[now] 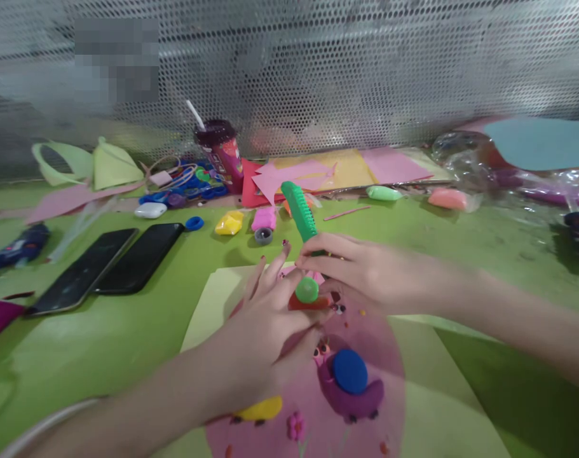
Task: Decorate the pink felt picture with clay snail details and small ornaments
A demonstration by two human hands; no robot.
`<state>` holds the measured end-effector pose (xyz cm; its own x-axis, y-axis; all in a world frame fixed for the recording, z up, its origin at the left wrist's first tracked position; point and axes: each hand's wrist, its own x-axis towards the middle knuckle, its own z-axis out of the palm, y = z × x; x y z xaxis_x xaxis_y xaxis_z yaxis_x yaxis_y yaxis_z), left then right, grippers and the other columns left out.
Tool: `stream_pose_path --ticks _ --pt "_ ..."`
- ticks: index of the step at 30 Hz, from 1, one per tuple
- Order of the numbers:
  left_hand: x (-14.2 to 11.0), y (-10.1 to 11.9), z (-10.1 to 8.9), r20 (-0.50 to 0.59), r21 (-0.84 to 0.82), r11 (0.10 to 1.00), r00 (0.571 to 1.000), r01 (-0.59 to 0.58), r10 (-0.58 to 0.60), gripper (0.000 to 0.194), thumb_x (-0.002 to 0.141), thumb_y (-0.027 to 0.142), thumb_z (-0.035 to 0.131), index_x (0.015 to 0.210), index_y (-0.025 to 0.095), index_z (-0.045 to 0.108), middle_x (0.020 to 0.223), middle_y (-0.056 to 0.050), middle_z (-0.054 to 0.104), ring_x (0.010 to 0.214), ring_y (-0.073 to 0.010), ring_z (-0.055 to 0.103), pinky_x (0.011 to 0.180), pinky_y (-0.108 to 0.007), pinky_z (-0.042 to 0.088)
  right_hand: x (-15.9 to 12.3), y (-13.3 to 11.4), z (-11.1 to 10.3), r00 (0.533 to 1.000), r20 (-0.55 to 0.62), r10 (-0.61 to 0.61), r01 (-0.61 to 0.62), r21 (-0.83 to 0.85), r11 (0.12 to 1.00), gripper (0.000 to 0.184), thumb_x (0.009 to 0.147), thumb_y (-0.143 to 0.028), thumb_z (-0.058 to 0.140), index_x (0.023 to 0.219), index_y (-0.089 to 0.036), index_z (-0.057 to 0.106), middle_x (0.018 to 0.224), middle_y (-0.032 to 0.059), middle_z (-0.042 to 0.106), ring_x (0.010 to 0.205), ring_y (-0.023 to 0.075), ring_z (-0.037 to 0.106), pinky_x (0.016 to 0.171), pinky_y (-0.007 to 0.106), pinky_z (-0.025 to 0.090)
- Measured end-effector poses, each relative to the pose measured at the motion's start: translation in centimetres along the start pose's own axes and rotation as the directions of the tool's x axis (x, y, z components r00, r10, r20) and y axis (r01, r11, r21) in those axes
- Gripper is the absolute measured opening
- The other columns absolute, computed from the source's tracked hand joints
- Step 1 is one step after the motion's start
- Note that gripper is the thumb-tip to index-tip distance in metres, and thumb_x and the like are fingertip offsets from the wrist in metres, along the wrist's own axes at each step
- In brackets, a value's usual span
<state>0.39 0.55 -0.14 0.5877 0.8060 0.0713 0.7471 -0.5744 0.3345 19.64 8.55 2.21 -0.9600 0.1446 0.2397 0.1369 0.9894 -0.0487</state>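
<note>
A sheet of pale yellow paper (432, 362) with a pink round piece (389, 356) carries several clay figures. My left hand (270, 318) lies over its upper left, fingers spread around a red clay figure with a green disc (307, 290). My right hand (360, 267) reaches in from the right, fingertips pinched together just above that disc; whatever lies between them is hidden. Behind these fingertips a ridged green plastic tool (299, 210) sticks up; whether it is held I cannot tell. Nearer me sit a purple snail with a blue disc (350, 371), a pink flower (296, 426) and a partly covered yellow figure (261, 408).
Two dark phones (139, 257) lie at left. Along the back stand a lidded cup with a straw (225, 156), scissors and coloured paper (394, 165). Clay packs, including yellow (229, 222) and green (383, 193), dot the green table (127, 350). Clear plastic bags (484, 172) fill the right back.
</note>
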Motion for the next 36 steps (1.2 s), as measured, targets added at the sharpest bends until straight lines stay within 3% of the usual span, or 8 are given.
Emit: stream_pose_path --ticks 4,16,24,30,36 --pt "-0.03 0.04 0.16 -0.001 0.001 1.000 1.000 0.021 -0.021 0.028 0.086 0.025 0.046 0.107 0.032 0.063 0.137 -0.003 0.036 0.129 -0.0316 0.024 0.107 -0.060 0.009 0.03 -0.05 0.33 0.999 -0.001 -0.039 0.039 0.013 0.999 0.023 0.083 -0.003 0.035 0.092 -0.009 0.056 0.116 0.0146 0.049 0.119 0.0239 0.040 0.097 0.039 0.043" --pt "0.04 0.26 0.07 -0.018 0.022 1.000 1.000 0.010 -0.010 0.030 0.086 0.025 0.046 0.111 0.031 0.062 0.137 -0.005 0.037 0.133 -0.0363 0.014 0.105 -0.062 0.011 0.15 -0.24 0.12 1.000 0.004 -0.005 0.005 -0.010 1.000 0.030 0.083 -0.002 0.032 0.107 -0.005 0.051 0.116 0.0167 0.048 0.111 0.0227 0.044 0.086 0.036 0.048" --pt "-0.11 0.19 0.27 -0.023 0.019 1.000 1.000 0.015 -0.015 0.030 0.087 0.027 0.046 0.111 0.032 0.062 0.136 -0.005 0.038 0.132 -0.0355 0.019 0.105 -0.063 0.010 0.19 -0.34 -0.06 0.999 0.034 -0.012 0.013 -0.032 0.999 0.036 0.079 0.001 0.030 0.107 -0.006 0.052 0.114 0.0156 0.048 0.110 0.0214 0.045 0.085 0.035 0.048" --pt "0.01 0.14 0.23 -0.012 -0.003 1.000 0.999 0.030 -0.030 0.028 0.087 0.028 0.045 0.108 0.032 0.064 0.138 -0.004 0.037 0.132 -0.0355 0.019 0.105 -0.064 0.009 0.24 -0.27 0.21 0.998 0.045 -0.038 0.041 -0.071 0.997 0.023 0.080 -0.002 0.038 0.093 -0.006 0.056 0.109 0.0152 0.052 0.108 0.0251 0.046 0.089 0.038 0.046" --pt "-0.08 0.17 0.21 -0.013 -0.007 1.000 1.000 0.019 -0.019 0.027 0.088 0.028 0.045 0.107 0.031 0.064 0.136 -0.005 0.039 0.131 -0.0351 0.021 0.105 -0.063 0.008 0.09 -0.33 0.38 0.998 0.039 -0.043 0.046 -0.082 0.996 0.026 0.081 -0.001 0.035 0.097 -0.007 0.055 0.109 0.0143 0.053 0.111 0.0235 0.044 0.088 0.037 0.047"
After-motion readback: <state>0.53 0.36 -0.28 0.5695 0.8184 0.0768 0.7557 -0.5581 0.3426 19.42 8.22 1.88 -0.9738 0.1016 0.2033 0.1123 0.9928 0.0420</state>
